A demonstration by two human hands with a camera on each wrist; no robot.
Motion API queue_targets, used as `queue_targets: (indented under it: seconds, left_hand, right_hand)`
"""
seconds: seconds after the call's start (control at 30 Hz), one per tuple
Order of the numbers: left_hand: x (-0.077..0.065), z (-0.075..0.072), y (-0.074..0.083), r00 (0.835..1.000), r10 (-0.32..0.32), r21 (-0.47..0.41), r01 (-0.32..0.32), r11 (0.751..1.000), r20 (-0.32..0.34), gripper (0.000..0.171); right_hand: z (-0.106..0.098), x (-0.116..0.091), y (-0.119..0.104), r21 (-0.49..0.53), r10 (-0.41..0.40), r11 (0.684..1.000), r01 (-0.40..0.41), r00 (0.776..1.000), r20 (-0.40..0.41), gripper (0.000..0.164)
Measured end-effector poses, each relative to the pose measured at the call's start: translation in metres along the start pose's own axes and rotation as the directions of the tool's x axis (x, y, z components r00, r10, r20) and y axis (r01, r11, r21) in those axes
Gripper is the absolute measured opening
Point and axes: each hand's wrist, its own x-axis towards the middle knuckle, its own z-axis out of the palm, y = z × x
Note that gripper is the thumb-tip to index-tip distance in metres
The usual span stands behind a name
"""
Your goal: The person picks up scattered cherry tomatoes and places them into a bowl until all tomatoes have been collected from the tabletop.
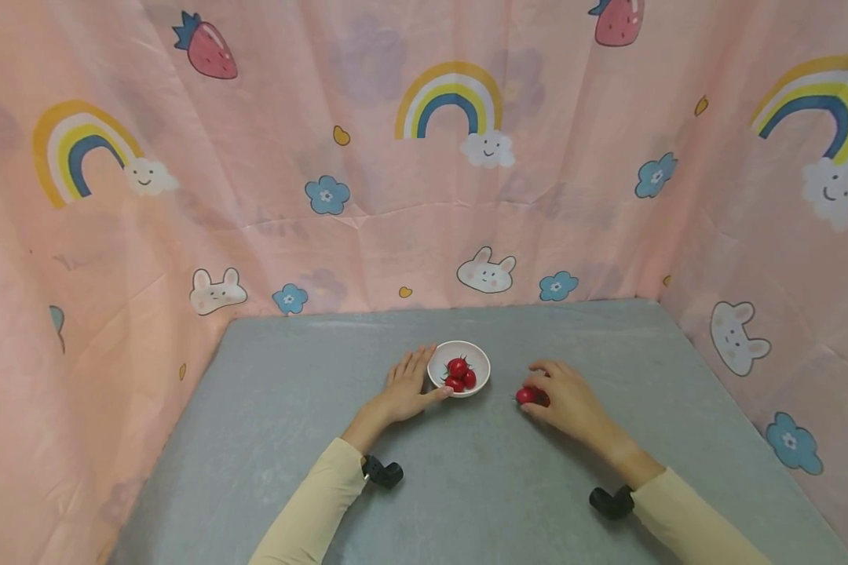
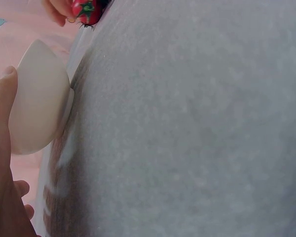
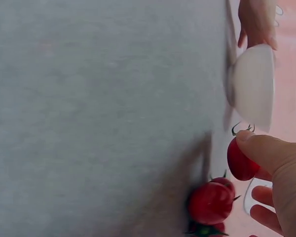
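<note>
Your left hand (image 1: 406, 392) is at the white, round, smooth-walled bowl (image 1: 477, 359) just below the centre of the head frame. That grip is relaxed rather than clenched: your fingers lie extended along the bowl's left side, and your thumb rests at its lower rim. The bowl sits upright on the grey, faintly mottled desk (image 1: 452, 486). Inside it you have three small, glossy red tomatoes with green stalks (image 1: 457, 367), lying against one another.

Your right hand (image 1: 568, 400) is right of the bowl and well apart from your left. Its grip is grasping a single red, oval tomato with a green stalk (image 3: 241, 160), which you pinch between thumb and fingers; it shows at the lower right of the right wrist frame. Just beside it, at the bottom of that frame, more shiny red tomatoes (image 3: 210, 203) lie clustered on the desk, partly cut off by the frame's edge, so you cannot count them surely. Your pinched tomato is near the bowl but outside it.

You wear cream long sleeves (image 1: 314, 502), with a black device (image 1: 383, 472) at your left wrist and a second black device (image 1: 612, 502) at your right. Pink fabric curtains (image 1: 275, 141) printed with rainbows, flowers, strawberries and rabbits fill the upper part of the head frame and both its sides.
</note>
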Motion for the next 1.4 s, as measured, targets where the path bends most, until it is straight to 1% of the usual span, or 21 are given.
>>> queue_targets:
  seconds: [0.17,0.33,0.5,0.6,0.77,0.97,1.23,1.4]
  left_hand:
    - [0.001,0.000,0.000,1.000,0.005,0.001,-0.005,1.000,-0.003,0.090]
    - [0.000,0.000,0.000,1.000,0.002,-0.002,-0.002,1.000,0.000,0.090]
    - [0.000,-0.002,0.001,1.000,-0.002,-0.004,0.002,1.000,0.005,0.091]
    - [-0.001,-0.002,0.002,1.000,-0.002,-0.006,0.002,1.000,0.005,0.091]
    - [0.000,-0.002,0.001,1.000,-0.003,0.001,0.003,1.000,0.006,0.091]
    - [0.000,-0.001,0.000,1.000,0.000,0.016,0.000,1.000,0.010,0.092]
    - [0.001,0.001,-0.002,1.000,-0.011,0.011,0.011,1.000,0.016,0.094]
    - [0.002,0.002,-0.002,1.000,-0.013,0.010,0.013,1.000,0.014,0.094]
  right_hand:
    - [-0.008,0.012,-0.004,-0.016,-0.006,1.000,0.007,1.000,0.020,0.035]
    - [-0.016,0.025,-0.010,-0.034,-0.029,0.999,0.029,1.000,0.011,0.038]
    - [-0.026,0.038,-0.022,-0.035,-0.040,0.999,0.040,0.999,0.005,0.036]
    - [-0.028,0.046,-0.029,-0.050,-0.042,0.998,0.043,0.999,0.008,0.036]
    - [-0.026,0.059,-0.039,-0.068,-0.068,0.995,0.068,0.998,0.005,0.035]
    - [-0.021,0.071,-0.048,-0.072,-0.093,0.993,0.093,0.996,0.002,0.037]
    - [-0.014,0.077,-0.053,-0.058,-0.110,0.992,0.111,0.994,0.009,0.038]
    - [-0.008,0.078,-0.054,-0.041,-0.103,0.994,0.104,0.995,0.016,0.038]
